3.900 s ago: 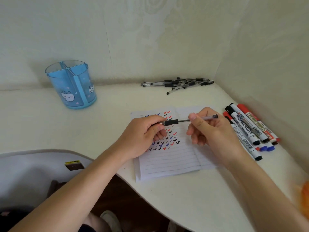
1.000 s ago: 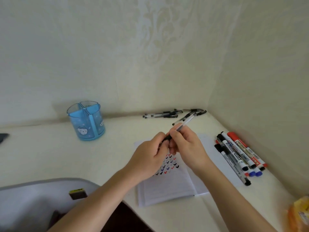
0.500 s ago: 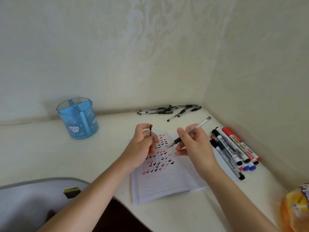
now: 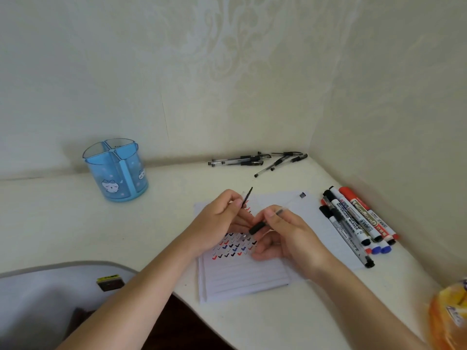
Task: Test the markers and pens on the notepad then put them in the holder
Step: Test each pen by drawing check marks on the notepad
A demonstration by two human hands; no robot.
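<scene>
Both forearms [image 4: 141, 286] extended from below, hands close together. The left hand [image 4: 222, 223] pinched a pen cap [image 4: 247, 197] upright; the right hand [image 4: 288, 238] gripped the pen [image 4: 257, 227], fingers curled.

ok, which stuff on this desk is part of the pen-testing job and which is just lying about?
Job: pen in the right hand, cap in the left hand, notepad, markers, loose pens by the wall, blue holder.
Lying about: orange packet at the lower right, white object with a yellow label, lower left.
</scene>
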